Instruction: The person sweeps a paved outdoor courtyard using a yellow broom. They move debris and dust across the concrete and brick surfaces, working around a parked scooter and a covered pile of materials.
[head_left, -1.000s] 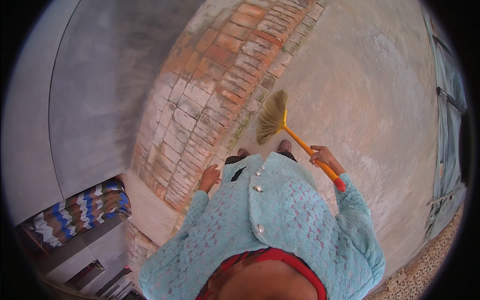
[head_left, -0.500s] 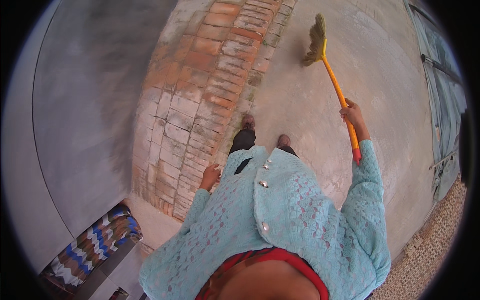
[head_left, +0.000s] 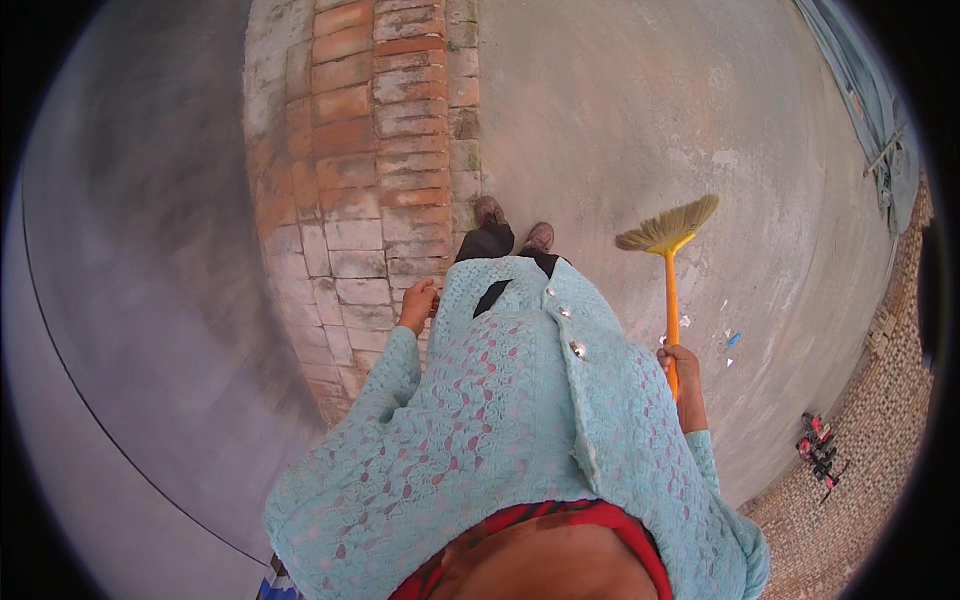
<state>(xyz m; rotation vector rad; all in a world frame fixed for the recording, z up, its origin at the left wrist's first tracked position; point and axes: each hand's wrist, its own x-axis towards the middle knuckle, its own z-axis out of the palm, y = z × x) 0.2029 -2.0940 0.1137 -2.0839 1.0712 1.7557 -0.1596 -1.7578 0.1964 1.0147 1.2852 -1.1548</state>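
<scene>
A soft broom (head_left: pixel 672 298) with an orange handle, yellow neck and fanned straw bristles is in my right hand (head_left: pixel 684 372), whose fingers wrap round the handle. Its bristle end points away from me, over the concrete floor on the right; whether it touches the floor I cannot tell. The lower end of the handle is hidden behind my hand and forearm. My left hand (head_left: pixel 419 304) hangs beside my light blue knitted cardigan (head_left: pixel 470 390), fingers loosely curled, with nothing seen in them.
Small white and blue scraps (head_left: pixel 734 339) lie on the concrete floor (head_left: pixel 590 120) near the broom. A raised brick strip (head_left: pixel 345 180) runs along my left, beside a grey surface (head_left: pixel 150 250). Greenish sheeting (head_left: pixel 860 90) and a red-and-black object (head_left: pixel 820 450) are at the right.
My view has turned to the right. The broom has swung closer to me, its bristles now spread wide. Floor scraps have come into view.
</scene>
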